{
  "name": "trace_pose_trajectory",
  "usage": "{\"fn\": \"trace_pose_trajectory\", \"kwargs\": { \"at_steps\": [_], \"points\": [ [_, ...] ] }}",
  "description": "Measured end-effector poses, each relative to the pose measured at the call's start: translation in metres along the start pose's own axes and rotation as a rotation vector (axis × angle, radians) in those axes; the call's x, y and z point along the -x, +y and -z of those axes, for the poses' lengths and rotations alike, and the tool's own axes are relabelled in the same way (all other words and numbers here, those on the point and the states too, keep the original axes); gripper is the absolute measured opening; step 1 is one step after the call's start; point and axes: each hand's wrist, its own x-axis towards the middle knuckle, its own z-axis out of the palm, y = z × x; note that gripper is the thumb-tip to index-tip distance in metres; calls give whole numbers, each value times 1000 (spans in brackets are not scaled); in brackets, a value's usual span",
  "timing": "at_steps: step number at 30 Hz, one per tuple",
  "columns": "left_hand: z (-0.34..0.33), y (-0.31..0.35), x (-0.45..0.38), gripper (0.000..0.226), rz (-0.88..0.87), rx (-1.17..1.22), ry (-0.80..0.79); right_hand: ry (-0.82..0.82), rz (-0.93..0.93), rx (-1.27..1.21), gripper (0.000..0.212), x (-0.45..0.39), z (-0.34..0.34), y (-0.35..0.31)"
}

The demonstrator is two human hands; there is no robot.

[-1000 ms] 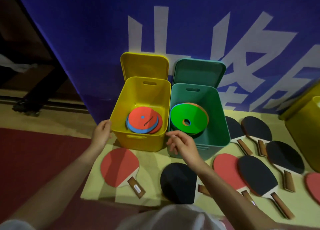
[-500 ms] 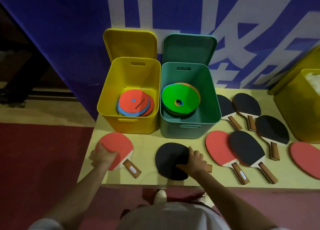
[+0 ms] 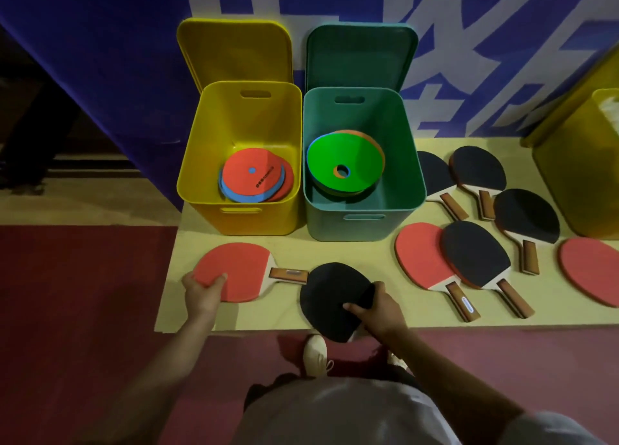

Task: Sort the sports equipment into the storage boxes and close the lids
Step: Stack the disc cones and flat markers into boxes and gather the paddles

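My left hand pinches the near left edge of a red paddle lying on the low wooden platform. My right hand grips a black paddle by its blade, which juts over the platform's front edge; its handle is hidden under my hand. Behind them stand an open yellow box holding flat red and blue discs and an open teal box holding a green cone marker on a stack. Both lids, yellow lid and teal lid, stand upright against the wall.
Several more red and black paddles lie on the platform to the right of the teal box. Another yellow box stands at the far right. A blue banner wall runs behind. My shoe is on the red floor below the platform edge.
Both hands came down from the box rims to the two near paddles. The red paddle has turned so its handle points right, and the black paddle has slid toward the front edge.
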Motion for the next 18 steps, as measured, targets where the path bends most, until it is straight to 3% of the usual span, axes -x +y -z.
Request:
{"fn": "trace_pose_trajectory", "kwargs": {
  "at_steps": [3,5,11,18],
  "points": [
    [-7,2,17,57,-9,155,-15,33,17,-131,62,11,-8,6],
    [-13,2,33,54,-25,214,-44,29,36,-208,68,16,-8,8],
    [-49,-3,105,47,-122,197,-148,-48,42,-503,60,16,15,47],
    [-125,19,174,40,-237,153,-303,241,65,-688,42,55,91,115]
  ]
}}
